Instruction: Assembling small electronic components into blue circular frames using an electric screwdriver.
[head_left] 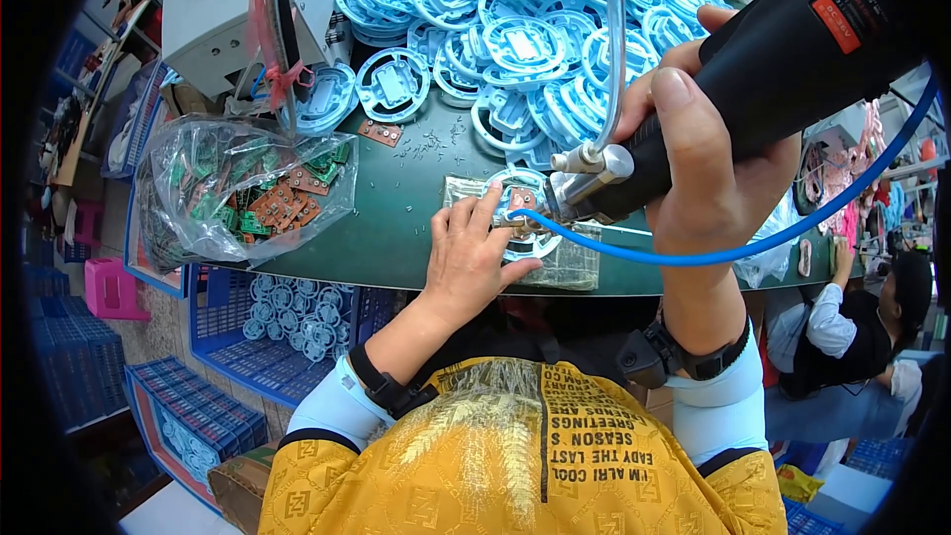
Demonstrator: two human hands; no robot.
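My right hand is wrapped around a thick black power screwdriver, tilted with its metal nose down to the left. The nose is over a light-blue round plastic part lying on a worn, tape-covered block. Inside the ring sits a small brown circuit board, partly covered by the tool. My left hand rests at the ring's left side, fingers stretched and thumb apart along the lower rim. A blue hose curves from the tool's nose past my right wrist. The very tip is too small to make out.
A big heap of light-blue round parts covers the far bench. To the left lie a clear bag of green and brown boards, scattered screws and a grey metal box. A blue crate stands below. Another person sits at right.
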